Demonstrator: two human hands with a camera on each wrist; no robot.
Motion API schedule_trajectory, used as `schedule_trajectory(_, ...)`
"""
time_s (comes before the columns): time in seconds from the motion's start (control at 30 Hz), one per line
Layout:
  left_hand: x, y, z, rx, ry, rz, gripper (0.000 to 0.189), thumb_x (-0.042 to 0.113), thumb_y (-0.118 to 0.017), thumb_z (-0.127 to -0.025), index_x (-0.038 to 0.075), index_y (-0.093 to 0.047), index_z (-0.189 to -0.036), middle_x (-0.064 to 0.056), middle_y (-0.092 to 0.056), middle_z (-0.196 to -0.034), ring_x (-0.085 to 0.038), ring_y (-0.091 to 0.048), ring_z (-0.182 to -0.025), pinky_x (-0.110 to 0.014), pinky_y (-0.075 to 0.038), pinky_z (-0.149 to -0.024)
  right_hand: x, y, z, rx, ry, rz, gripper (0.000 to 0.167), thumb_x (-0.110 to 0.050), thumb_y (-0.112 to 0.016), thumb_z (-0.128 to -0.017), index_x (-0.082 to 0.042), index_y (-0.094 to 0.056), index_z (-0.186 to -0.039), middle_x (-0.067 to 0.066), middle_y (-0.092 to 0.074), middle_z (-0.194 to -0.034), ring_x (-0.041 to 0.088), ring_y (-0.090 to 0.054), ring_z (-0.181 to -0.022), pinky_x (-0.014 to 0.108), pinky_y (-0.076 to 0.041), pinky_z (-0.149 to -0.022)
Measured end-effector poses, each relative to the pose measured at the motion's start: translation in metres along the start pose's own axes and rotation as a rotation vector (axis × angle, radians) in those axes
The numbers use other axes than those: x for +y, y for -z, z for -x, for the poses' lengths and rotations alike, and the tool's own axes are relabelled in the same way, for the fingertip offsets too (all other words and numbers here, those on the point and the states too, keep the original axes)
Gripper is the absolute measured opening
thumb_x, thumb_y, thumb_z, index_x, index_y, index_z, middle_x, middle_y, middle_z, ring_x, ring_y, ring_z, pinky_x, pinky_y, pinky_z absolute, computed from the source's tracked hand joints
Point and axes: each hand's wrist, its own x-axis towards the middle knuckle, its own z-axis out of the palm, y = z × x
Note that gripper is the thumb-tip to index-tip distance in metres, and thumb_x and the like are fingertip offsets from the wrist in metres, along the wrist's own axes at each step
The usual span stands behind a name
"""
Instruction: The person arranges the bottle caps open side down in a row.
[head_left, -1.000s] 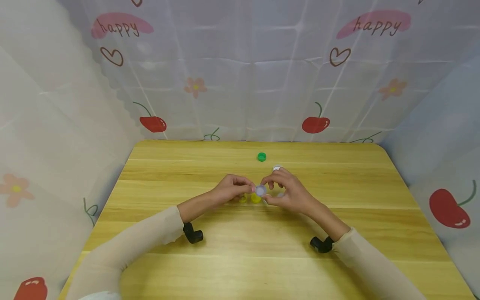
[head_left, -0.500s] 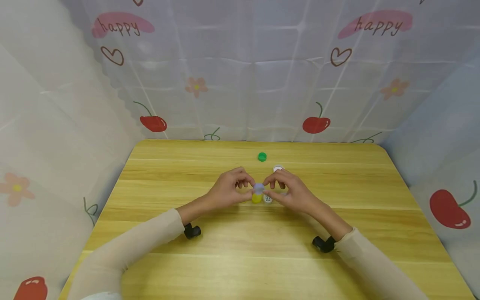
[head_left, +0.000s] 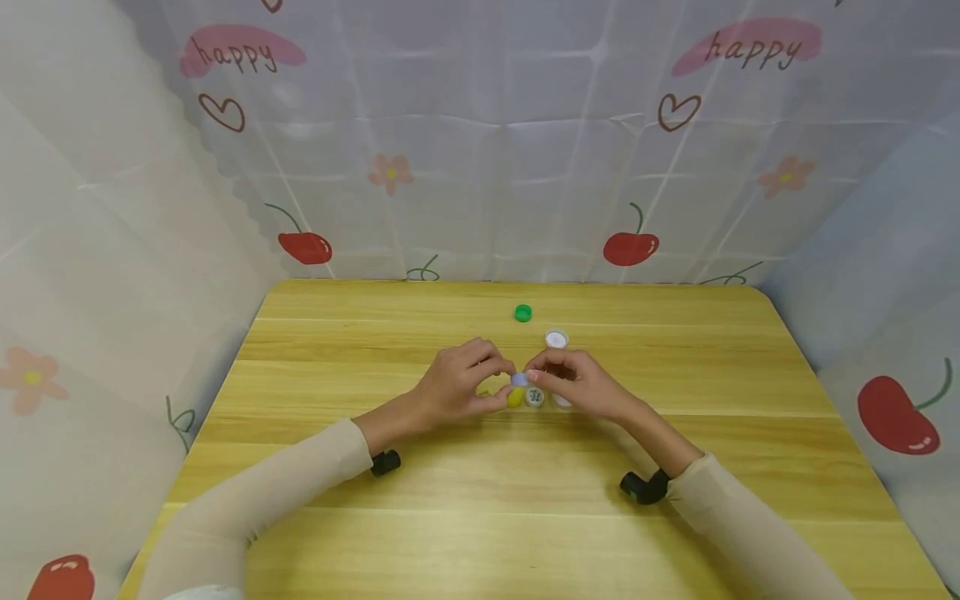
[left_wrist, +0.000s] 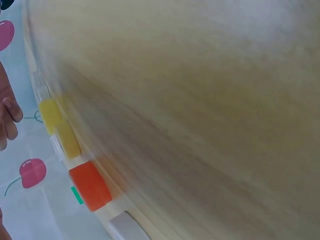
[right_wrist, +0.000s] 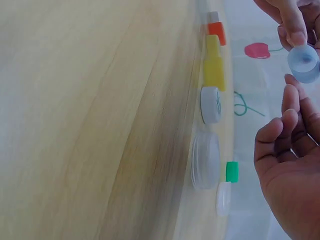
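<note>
Above the middle of the table, a small translucent bluish bottle cap (head_left: pixel 520 380) is held between both hands. My left hand (head_left: pixel 463 382) pinches it from the left, index finger on top and thumb lower. From the other side my right hand (head_left: pixel 587 385) has thumb and index finger at its edge. The right wrist view shows the cap (right_wrist: pixel 302 64) with its round face outward. Just below the hands on the table are a yellow cap (head_left: pixel 515 397), a white cap (head_left: pixel 534 397) with dark printing, and a pale lid (head_left: pixel 562 402) partly hidden by the right hand.
Farther back lie a green cap (head_left: pixel 523 313) and a white round lid (head_left: pixel 556 339). An orange-red cap (left_wrist: pixel 90 186) and a whitish cap (left_wrist: pixel 128 227) show in the left wrist view. A printed curtain (head_left: pixel 487 167) stands behind the wooden table (head_left: pixel 480 533).
The bluish cap has turned between the fingers, from its hollow side facing the head camera to edge-on. The right fingers have shifted, uncovering the white lid behind and the printed white cap.
</note>
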Motion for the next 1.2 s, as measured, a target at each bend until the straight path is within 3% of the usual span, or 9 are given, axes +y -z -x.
schedule_trajectory(0.13, 0.0003, 0.0000, -0.0008, 0.017, -0.010, -0.003, 0.017, 0.020, -0.081, -0.091, 0.015, -0.077, -0.106, 0.002, -0.066, -0.095, -0.010, -0.058, -0.083, -0.019, -0.049, -0.066, -0.0019, -0.0018, -0.0017, -0.003, -0.022, -0.059, 0.016, -0.016, -0.062, -0.110, -0.007, -0.074, -0.117, 0.019, -0.072, -0.111, 0.046, -0.060, -0.090, 0.034, -0.057, -0.077)
schedule_trajectory(0.37, 0.0005, -0.0012, -0.0005, 0.034, -0.020, 0.007, 0.018, 0.020, -0.082, -0.091, 0.014, -0.077, -0.108, 0.002, -0.067, -0.096, -0.010, -0.059, -0.084, -0.019, -0.050, -0.067, 0.0003, -0.0056, -0.0031, 0.019, -0.087, -0.128, 0.019, -0.016, -0.063, -0.109, -0.002, -0.071, -0.118, 0.010, -0.068, -0.111, 0.037, -0.058, -0.085, 0.032, -0.054, -0.073)
schedule_trajectory(0.53, 0.0019, -0.0010, -0.0004, 0.043, 0.009, 0.034, 0.021, 0.021, -0.084, -0.092, 0.014, -0.078, -0.111, 0.001, -0.068, -0.099, -0.010, -0.061, -0.086, -0.020, -0.051, -0.069, 0.0023, -0.0066, -0.0020, 0.051, -0.073, -0.145, 0.018, -0.014, -0.065, -0.107, 0.000, -0.070, -0.118, 0.007, -0.068, -0.104, 0.036, -0.060, -0.084, 0.032, -0.055, -0.073)
schedule_trajectory(0.63, 0.0039, -0.0011, -0.0005, 0.041, 0.097, 0.124, 0.023, 0.022, -0.085, -0.092, 0.013, -0.078, -0.112, -0.002, -0.069, -0.098, -0.014, -0.063, -0.084, -0.022, -0.051, -0.067, 0.0015, -0.0064, -0.0006, 0.089, -0.056, -0.143, 0.018, -0.013, -0.067, -0.106, 0.000, -0.070, -0.118, 0.003, -0.067, -0.102, 0.028, -0.062, -0.084, 0.030, -0.055, -0.075)
schedule_trajectory(0.77, 0.0068, -0.0018, 0.0004, 0.002, 0.335, 0.378, 0.024, 0.024, -0.087, -0.093, 0.015, -0.079, -0.114, -0.007, -0.066, -0.097, -0.016, -0.059, -0.078, -0.026, -0.049, -0.064, 0.0010, -0.0051, 0.0010, 0.134, -0.005, -0.121, 0.016, -0.009, -0.069, -0.103, -0.001, -0.070, -0.117, 0.002, -0.064, -0.097, 0.015, -0.058, -0.082, 0.025, -0.052, -0.074)
schedule_trajectory(0.87, 0.0074, -0.0023, 0.0015, -0.027, 0.484, 0.542, 0.022, 0.023, -0.087, -0.094, 0.019, -0.080, -0.114, -0.009, -0.064, -0.096, -0.016, -0.054, -0.077, -0.028, -0.047, -0.064, 0.0006, -0.0043, 0.0015, 0.140, 0.040, -0.093, 0.015, -0.007, -0.072, -0.101, -0.003, -0.070, -0.115, 0.005, -0.061, -0.094, 0.013, -0.055, -0.081, 0.025, -0.049, -0.074)
schedule_trajectory(1.0, 0.0072, -0.0033, 0.0017, -0.056, 0.550, 0.633, 0.020, 0.022, -0.086, -0.094, 0.023, -0.081, -0.114, -0.013, -0.064, -0.096, -0.019, -0.054, -0.078, -0.030, -0.048, -0.069, 0.0004, -0.0048, 0.0024, 0.132, 0.076, -0.045, 0.017, -0.006, -0.077, -0.097, -0.007, -0.070, -0.113, 0.008, -0.059, -0.093, 0.016, -0.055, -0.082, 0.025, -0.048, -0.073)
schedule_trajectory(1.2, 0.0088, -0.0055, 0.0020, -0.096, 0.569, 0.659, 0.020, 0.024, -0.085, -0.094, 0.024, -0.080, -0.114, -0.007, -0.063, -0.096, -0.020, -0.056, -0.078, -0.027, -0.049, -0.069, 0.0032, -0.0069, 0.0055, 0.140, 0.126, 0.031, 0.021, -0.006, -0.080, -0.095, -0.012, -0.071, -0.113, 0.007, -0.061, -0.092, 0.019, -0.055, -0.082, 0.029, -0.048, -0.071)
